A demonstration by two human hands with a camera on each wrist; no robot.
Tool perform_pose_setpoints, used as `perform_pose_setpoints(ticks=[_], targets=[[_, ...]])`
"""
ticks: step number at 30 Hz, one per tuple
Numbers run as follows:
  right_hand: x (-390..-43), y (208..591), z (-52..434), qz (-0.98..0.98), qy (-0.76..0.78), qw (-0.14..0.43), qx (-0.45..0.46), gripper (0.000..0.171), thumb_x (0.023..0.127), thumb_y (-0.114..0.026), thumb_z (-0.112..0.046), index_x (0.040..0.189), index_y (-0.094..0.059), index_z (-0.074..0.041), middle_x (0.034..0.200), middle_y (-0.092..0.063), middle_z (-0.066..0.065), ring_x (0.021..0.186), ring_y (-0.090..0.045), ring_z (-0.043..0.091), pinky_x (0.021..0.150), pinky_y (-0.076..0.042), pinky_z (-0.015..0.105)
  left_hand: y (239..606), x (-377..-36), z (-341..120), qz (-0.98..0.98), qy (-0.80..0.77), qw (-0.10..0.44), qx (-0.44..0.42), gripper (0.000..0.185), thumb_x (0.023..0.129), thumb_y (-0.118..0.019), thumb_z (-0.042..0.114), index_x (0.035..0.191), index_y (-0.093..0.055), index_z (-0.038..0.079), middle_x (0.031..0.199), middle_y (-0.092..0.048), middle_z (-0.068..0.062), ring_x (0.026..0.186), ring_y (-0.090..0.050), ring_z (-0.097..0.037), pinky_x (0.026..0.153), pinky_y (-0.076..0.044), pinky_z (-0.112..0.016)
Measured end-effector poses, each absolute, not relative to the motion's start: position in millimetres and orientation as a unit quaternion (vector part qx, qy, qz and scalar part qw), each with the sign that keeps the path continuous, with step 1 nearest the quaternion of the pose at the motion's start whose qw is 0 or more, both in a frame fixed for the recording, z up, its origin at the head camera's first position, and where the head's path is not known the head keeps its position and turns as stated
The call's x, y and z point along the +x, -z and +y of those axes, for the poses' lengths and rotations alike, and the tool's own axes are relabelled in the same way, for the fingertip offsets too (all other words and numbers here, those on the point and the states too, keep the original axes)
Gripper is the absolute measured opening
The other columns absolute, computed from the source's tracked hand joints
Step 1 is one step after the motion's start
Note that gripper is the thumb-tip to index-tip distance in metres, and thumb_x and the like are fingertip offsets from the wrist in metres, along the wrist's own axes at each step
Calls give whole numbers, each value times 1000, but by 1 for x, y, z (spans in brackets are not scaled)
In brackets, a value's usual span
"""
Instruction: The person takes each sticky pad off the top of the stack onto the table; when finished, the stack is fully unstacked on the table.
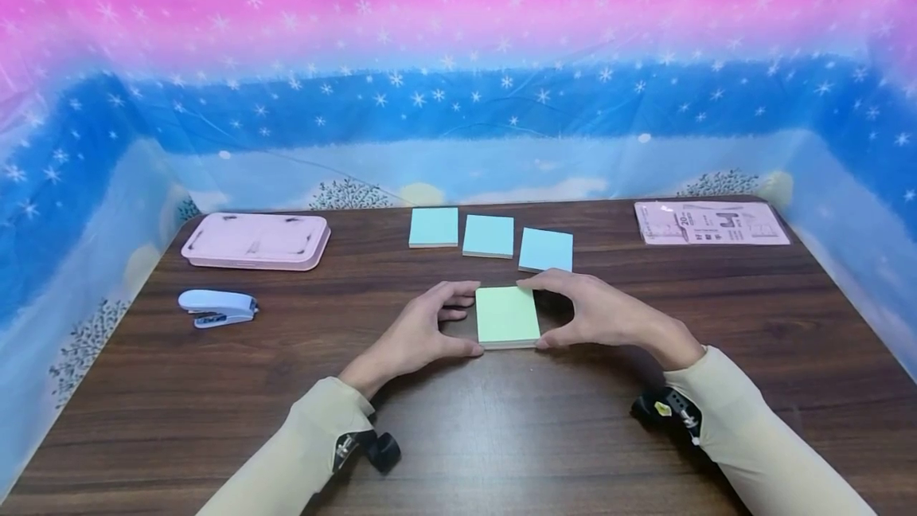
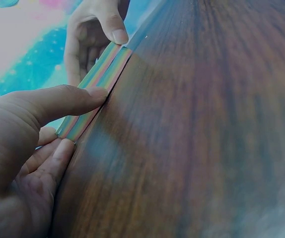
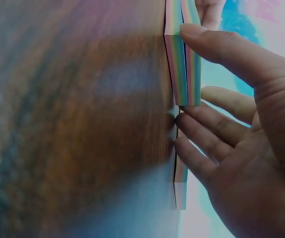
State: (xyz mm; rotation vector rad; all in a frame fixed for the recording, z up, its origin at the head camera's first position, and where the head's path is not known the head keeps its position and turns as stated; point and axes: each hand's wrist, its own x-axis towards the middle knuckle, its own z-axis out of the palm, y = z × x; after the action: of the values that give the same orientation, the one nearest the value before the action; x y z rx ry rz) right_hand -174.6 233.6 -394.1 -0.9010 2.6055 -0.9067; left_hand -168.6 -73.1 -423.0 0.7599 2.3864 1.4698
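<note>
Both hands, left hand (image 1: 419,333) and right hand (image 1: 602,315), are pinching the green sticky-note pad (image 1: 507,315) by its side edges. They are bracketing it (rainbow-edged stack) flat on the table (image 1: 501,436), seemingly steadying it.

Three blue pads sit in a row just past the grip: one (image 1: 433,227) off to the far left, one (image 1: 489,236) straight behind, one (image 1: 546,250) closest, just beyond on the right. Way out left there's a stapler (image 1: 217,307), blue and white, and behind it, further back, a flat pink case (image 1: 255,240). Far right and back, a plastic packet (image 1: 710,223) with print on it. All on a dark wood table (image 1: 501,436), starry pink-blue sheet (image 1: 458,62) hung around it.
</note>
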Motion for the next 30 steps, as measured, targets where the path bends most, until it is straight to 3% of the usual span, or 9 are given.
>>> perform_pose_setpoints(ticks=[30], targets=[[-177,384,241,885,317,109,-322,82,85,-88,-33,157,-54,-13,154,-54,6,141,-50,30,113,-45,61,421,-168,-74,814,-501,117,268,77,85,-92,11,153,-56,6,148,-56,-10,127,-64,-32,108,-55,-34]])
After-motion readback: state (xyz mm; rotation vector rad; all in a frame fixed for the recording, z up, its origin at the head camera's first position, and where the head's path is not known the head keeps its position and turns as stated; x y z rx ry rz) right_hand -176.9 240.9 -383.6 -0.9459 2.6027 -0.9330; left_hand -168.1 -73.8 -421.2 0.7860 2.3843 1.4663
